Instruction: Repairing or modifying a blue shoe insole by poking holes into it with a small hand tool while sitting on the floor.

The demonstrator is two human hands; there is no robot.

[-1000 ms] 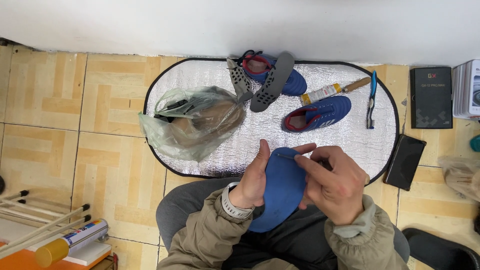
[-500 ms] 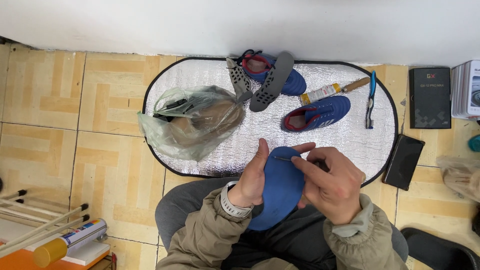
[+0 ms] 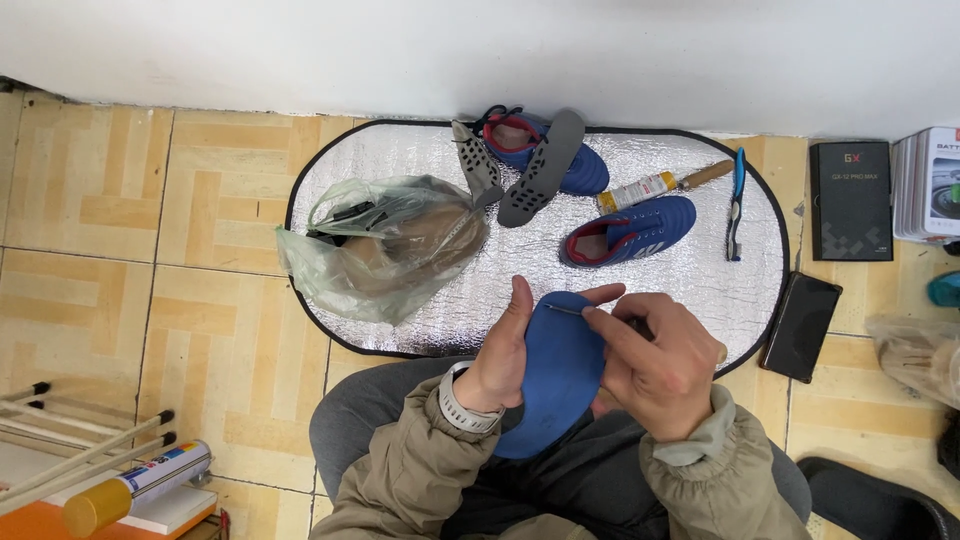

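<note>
- The blue insole [image 3: 555, 385] is held over the lap, its long axis running from lower left up to upper right, toe end away from the body; its lower edge is hidden behind the wrists.
- The left hand [image 3: 503, 355] is wrapped around its left edge, grip closed, thumb raised.
- The right hand [image 3: 655, 360] is pinched shut on a thin dark tool [image 3: 568, 310] laid across the toe; its handle is hidden.

Bare foil mat [image 3: 500, 290] lies between plastic bag [image 3: 385, 245] and blue shoe [image 3: 630, 230].

Spray can [image 3: 135, 487] cut off bottom-left
</note>
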